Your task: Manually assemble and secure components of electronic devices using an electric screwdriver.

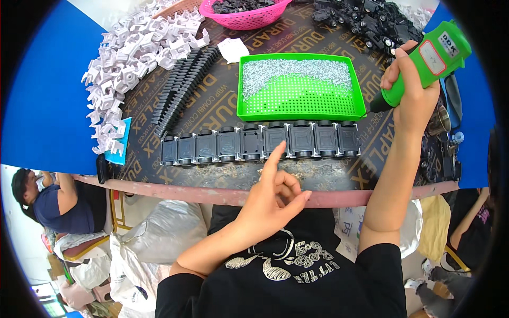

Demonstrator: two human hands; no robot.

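My right hand [416, 100] is wrapped round a green electric screwdriver [436, 57], raised at the right. The screwdriver's dark nose points left, and its thin bit is close to the right rim of the green tray [299, 117]. Small silver screws [297, 71] are heaped along the tray's far side. In front of it runs a row of black toy-car chassis-like parts [228, 146], set side by side with white pieces between them. Empty, my left hand [270, 196] stretches its index finger over a middle part; whether it touches cannot be told. Its other fingers are loosely bent, the thumb apart.
White plastic brackets [127, 69] lie piled at the left, beside stacked black ribbed strips [185, 85]. At the back stand a pink basket [246, 20] of dark pieces and a heap of black parts [371, 26]. The table's reddish front edge [175, 192] lies beneath my left hand.
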